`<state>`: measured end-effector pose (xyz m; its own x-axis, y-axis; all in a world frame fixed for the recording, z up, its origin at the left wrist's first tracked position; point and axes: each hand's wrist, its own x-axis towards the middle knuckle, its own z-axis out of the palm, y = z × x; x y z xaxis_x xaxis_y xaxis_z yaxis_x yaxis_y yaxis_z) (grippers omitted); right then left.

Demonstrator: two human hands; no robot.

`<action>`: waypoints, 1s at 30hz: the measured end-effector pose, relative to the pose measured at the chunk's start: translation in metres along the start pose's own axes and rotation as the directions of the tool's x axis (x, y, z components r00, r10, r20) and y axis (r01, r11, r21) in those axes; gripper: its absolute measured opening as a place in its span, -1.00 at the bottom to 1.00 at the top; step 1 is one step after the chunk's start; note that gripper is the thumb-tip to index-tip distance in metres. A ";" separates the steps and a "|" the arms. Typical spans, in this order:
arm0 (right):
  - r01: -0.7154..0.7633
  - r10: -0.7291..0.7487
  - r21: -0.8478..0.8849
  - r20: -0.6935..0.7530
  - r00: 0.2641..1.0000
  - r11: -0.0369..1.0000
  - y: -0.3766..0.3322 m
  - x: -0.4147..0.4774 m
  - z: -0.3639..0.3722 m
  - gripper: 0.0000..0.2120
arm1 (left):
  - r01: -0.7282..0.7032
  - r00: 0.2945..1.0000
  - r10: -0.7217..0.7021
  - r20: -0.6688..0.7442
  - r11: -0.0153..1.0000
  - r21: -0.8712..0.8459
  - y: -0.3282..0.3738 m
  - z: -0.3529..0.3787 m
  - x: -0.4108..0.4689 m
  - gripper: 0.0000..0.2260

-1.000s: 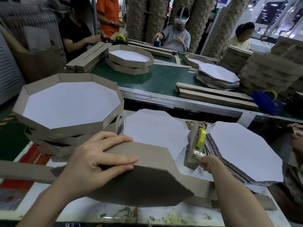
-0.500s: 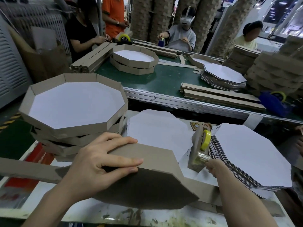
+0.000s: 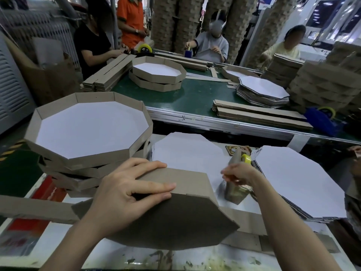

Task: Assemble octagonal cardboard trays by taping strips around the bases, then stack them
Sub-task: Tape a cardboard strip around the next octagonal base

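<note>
My left hand (image 3: 129, 192) grips a long brown cardboard strip (image 3: 29, 208) against the edge of a tilted octagonal base (image 3: 166, 225), brown side up; fingers lie over the strip, thumb on the base. My right hand (image 3: 238, 173) is at the tape dispenser (image 3: 234, 194) with its yellow roll (image 3: 246, 159), fingertips pinched together at the tape end. A white octagonal base (image 3: 187, 151) lies flat behind the tilted one. At the left stands a stack of finished trays (image 3: 101, 161). A pile of flat white bases (image 3: 293, 180) sits at the right.
Beyond my bench runs a green conveyor (image 3: 195, 98) carrying trays (image 3: 158, 75), strip bundles (image 3: 259, 114), another pile of bases (image 3: 261, 90) and a blue tape dispenser (image 3: 320, 120). Several people work on its far side. Someone's hand (image 3: 355, 151) shows at the right edge.
My right hand has lifted from the dispenser's foot up and to the left, fingertips pinched. My left hand keeps its hold on the strip and base.
</note>
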<state>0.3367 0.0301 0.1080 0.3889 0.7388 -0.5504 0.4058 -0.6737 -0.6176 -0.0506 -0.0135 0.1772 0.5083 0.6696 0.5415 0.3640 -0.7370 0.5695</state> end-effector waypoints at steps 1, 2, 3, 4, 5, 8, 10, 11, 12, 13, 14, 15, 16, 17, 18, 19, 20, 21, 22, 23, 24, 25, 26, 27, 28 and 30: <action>0.085 -0.084 0.071 -0.018 0.996 0.994 -0.018 -0.010 0.001 -0.87 | 0.007 1.000 -0.007 -0.002 1.000 0.001 -0.001 0.000 0.001 -0.82; 0.160 -0.156 0.113 -0.038 0.987 0.981 -0.036 -0.021 0.004 -0.87 | 0.014 1.000 -0.014 -0.002 1.000 -0.001 -0.001 0.001 0.002 -0.81; 0.227 -0.220 0.133 -0.065 0.973 0.965 -0.053 -0.033 0.008 -0.87 | 0.020 1.000 -0.020 0.000 1.000 -0.003 -0.002 0.001 0.003 -0.81; 0.284 -0.272 0.146 -0.093 0.958 0.948 -0.069 -0.043 0.013 -0.86 | 0.023 1.000 -0.023 0.002 1.000 -0.004 -0.004 0.001 0.003 -0.81; 0.327 -0.311 0.157 -0.119 0.943 0.932 -0.083 -0.054 0.018 -0.85 | 0.023 1.000 -0.023 0.004 1.000 -0.002 -0.005 0.001 0.004 -0.81; 0.409 -0.383 0.188 -0.161 0.910 0.893 -0.115 -0.089 0.036 -0.74 | 0.015 1.000 -0.015 0.013 1.000 -0.001 -0.007 0.002 0.005 -0.81; 0.440 -0.413 0.228 -0.158 0.897 0.868 -0.128 -0.112 0.046 -0.61 | 0.002 1.000 -0.002 0.023 1.000 -0.001 -0.008 0.001 0.005 -0.80; 0.457 -0.428 0.248 -0.164 0.889 0.854 -0.132 -0.123 0.051 -0.54 | -0.006 0.999 0.006 0.032 1.000 0.003 -0.009 0.000 0.006 -0.79; 0.479 -0.445 0.267 -0.180 0.877 0.836 -0.135 -0.135 0.056 -0.53 | -0.013 0.999 0.012 0.041 1.000 0.008 -0.009 -0.001 0.006 -0.78; 0.501 -0.461 0.289 -0.200 0.865 0.816 -0.136 -0.146 0.061 -0.54 | -0.018 0.999 0.018 0.050 1.000 0.017 -0.010 -0.001 0.005 -0.77; 0.516 -0.471 0.321 -0.212 0.856 0.794 -0.137 -0.159 0.065 -0.56 | -0.022 0.998 0.020 0.055 0.999 0.029 -0.011 -0.002 0.005 -0.77; 0.524 -0.477 0.368 -0.217 0.852 0.768 -0.137 -0.170 0.070 -0.58 | -0.022 0.998 0.020 0.056 0.999 0.043 -0.012 -0.002 0.005 -0.77; 0.524 -0.478 0.425 -0.220 0.851 0.738 -0.135 -0.181 0.075 -0.61 | -0.015 0.998 0.012 0.059 0.998 0.055 -0.013 -0.002 0.004 -0.76; 0.518 -0.471 0.482 -0.226 0.853 0.707 -0.132 -0.191 0.081 -0.64 | 0.003 0.998 -0.007 0.067 0.998 0.058 -0.014 -0.002 0.004 -0.75; 0.507 -0.458 0.529 -0.233 0.858 0.681 -0.128 -0.200 0.086 -0.67 | 0.023 0.996 -0.028 0.083 0.998 0.054 -0.016 -0.003 0.004 -0.73; 0.496 -0.444 0.558 -0.238 0.864 0.665 -0.123 -0.207 0.092 -0.71 | 0.035 0.994 -0.039 0.103 0.998 0.045 -0.019 -0.004 0.004 -0.70; 0.489 -0.434 0.571 -0.241 0.868 0.660 -0.119 -0.214 0.098 -0.73 | 0.036 0.992 -0.039 0.119 0.999 0.031 -0.021 -0.005 0.004 -0.67; 0.487 -0.424 0.575 -0.252 0.870 0.658 -0.114 -0.219 0.105 -0.75 | 0.032 0.991 -0.033 0.133 0.999 0.011 -0.023 -0.006 0.004 -0.65; 0.488 -0.408 0.574 -0.273 0.871 0.657 -0.108 -0.224 0.111 -0.75 | 0.031 0.989 -0.028 0.147 0.999 -0.015 -0.023 -0.007 0.003 -0.64; 0.489 -0.388 0.573 -0.300 0.872 0.657 -0.103 -0.228 0.116 -0.75 | 0.031 0.987 -0.024 0.157 0.999 -0.039 -0.023 -0.008 0.003 -0.63; 0.489 -0.369 0.578 -0.321 0.872 0.653 -0.098 -0.231 0.122 -0.74 | 0.028 0.987 -0.020 0.161 0.998 -0.052 -0.022 -0.008 0.002 -0.61; 0.488 -0.353 0.591 -0.337 0.873 0.642 -0.093 -0.234 0.127 -0.72 | 0.021 0.987 -0.013 0.161 0.998 -0.053 -0.022 -0.008 0.002 -0.59; 0.487 -0.339 0.609 -0.350 0.873 0.626 -0.089 -0.237 0.132 -0.72 | 0.013 0.987 -0.005 0.159 0.999 -0.047 -0.022 -0.008 0.001 -0.58; 0.486 -0.325 0.628 -0.362 0.874 0.607 -0.086 -0.240 0.137 -0.72 | 0.006 0.988 0.001 0.157 0.999 -0.042 -0.022 -0.008 0.000 -0.57; 0.487 -0.313 0.645 -0.374 0.873 0.588 -0.082 -0.242 0.140 -0.72 | 0.001 0.988 0.005 0.155 0.999 -0.038 -0.022 -0.008 -0.001 -0.57; 0.494 -0.294 0.664 -0.398 0.869 0.561 -0.076 -0.245 0.147 -0.72 | -0.014 0.988 0.020 0.156 0.999 -0.040 -0.021 -0.009 -0.003 -0.58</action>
<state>0.0892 -0.0972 0.2069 0.5480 0.8333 -0.0726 -0.1297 -0.0011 -0.9916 -0.0673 0.0010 0.1691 0.6310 0.6323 0.4495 0.3253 -0.7417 0.5866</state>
